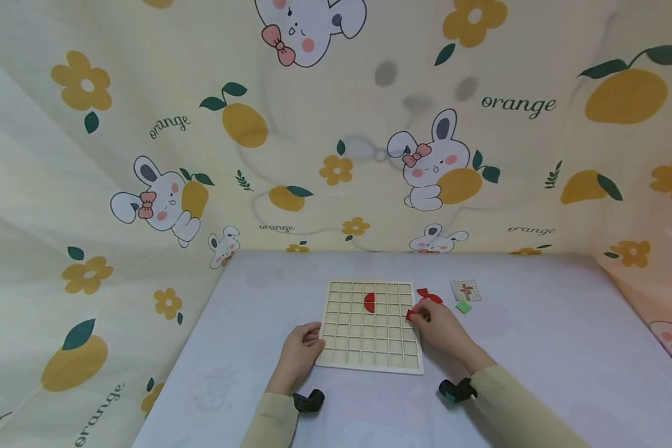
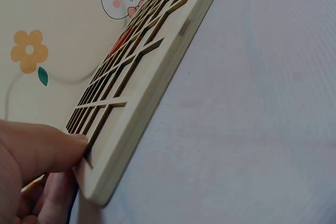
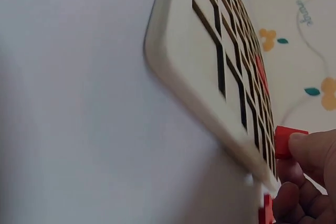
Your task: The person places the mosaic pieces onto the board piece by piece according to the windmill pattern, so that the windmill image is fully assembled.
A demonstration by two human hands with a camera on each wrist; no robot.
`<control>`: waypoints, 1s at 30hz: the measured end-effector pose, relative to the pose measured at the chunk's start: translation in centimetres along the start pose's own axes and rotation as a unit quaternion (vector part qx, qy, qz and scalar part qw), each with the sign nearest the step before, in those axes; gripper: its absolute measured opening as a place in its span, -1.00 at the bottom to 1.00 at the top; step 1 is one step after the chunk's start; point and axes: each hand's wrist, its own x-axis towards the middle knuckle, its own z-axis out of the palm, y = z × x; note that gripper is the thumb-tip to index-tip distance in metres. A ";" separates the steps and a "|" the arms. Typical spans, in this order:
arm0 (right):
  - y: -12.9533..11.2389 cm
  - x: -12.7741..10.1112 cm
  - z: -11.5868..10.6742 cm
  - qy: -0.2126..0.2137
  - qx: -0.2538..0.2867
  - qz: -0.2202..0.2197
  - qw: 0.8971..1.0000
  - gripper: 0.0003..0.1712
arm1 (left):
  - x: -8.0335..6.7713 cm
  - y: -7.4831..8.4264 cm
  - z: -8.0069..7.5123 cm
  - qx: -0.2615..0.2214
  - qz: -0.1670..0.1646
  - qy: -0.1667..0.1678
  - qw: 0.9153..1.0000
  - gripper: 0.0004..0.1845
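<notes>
A pale wooden grid board lies on the table, its squares divided by thin ridges. Two red quarter-round pieces sit in its upper middle, together forming a half disc. My left hand holds the board's left edge, with the thumb on top and fingers beside or beneath. Over the board's right edge, my right hand pinches a small red piece between thumb and fingers. Just beyond that hand are more red pieces, partly hidden by it.
A small patterned card with a red pinwheel-like figure lies at the back right of the table. Beside it is a green square piece. A printed cloth hangs behind and at the sides. Dark wrist devices are worn on both arms.
</notes>
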 end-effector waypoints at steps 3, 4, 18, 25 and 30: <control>-0.7 0.6 0.9 -0.001 0.009 -0.002 1.000 -0.83 | 0.0 -0.1 0.0 0.000 0.000 0.000 1.000 -0.51; -0.9 0.8 1.2 -0.001 0.012 -0.003 1.000 -0.84 | 0.1 -0.1 0.0 -0.001 0.001 0.000 1.000 -0.51; -3.2 2.3 3.5 0.016 0.017 -0.025 0.999 -0.88 | 0.2 -0.5 0.1 0.003 0.011 0.002 1.000 -0.52; -3.5 3.1 3.9 0.014 0.020 -0.022 0.999 -0.90 | 0.3 -0.7 0.2 0.001 0.006 -0.002 1.000 -0.52; -3.5 3.3 4.3 0.025 0.042 -0.008 0.999 -0.91 | 0.4 -0.6 -0.2 0.003 0.012 -0.004 1.000 -0.52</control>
